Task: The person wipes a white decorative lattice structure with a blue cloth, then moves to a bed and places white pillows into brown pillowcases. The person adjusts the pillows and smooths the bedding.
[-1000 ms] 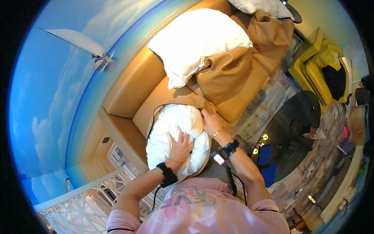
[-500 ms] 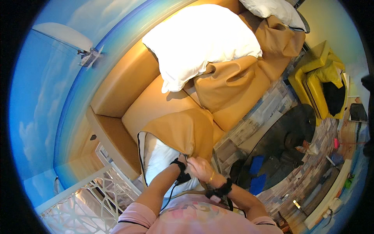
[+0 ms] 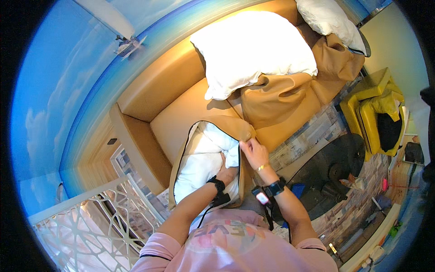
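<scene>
In front of me is a tan leather-like cushion cover (image 3: 244, 123) with its dark-edged zip opening spread wide. A white cushion insert (image 3: 199, 168) fills the opening, bunched and creased. My left hand (image 3: 228, 173) reaches into the opening and presses against the insert; most of its fingers are sunk in the white folds. My right hand (image 3: 256, 154) pinches the cover's right edge beside the zip and holds it up. Both wrists wear black bands with a small device and cable.
Behind the cover stands a tan sofa (image 3: 181, 106) bearing a large white pillow (image 3: 253, 50) and another loose tan cover (image 3: 276, 102). To the right are a dark oval table (image 3: 326, 167) and a yellow armchair (image 3: 369, 113). A white lattice partition (image 3: 104, 217) stands at left.
The cover's opening has been pulled wide and more white insert shows. My right hand moved up and right to the cover's edge; my left hand went into the opening. The view has shifted slightly.
</scene>
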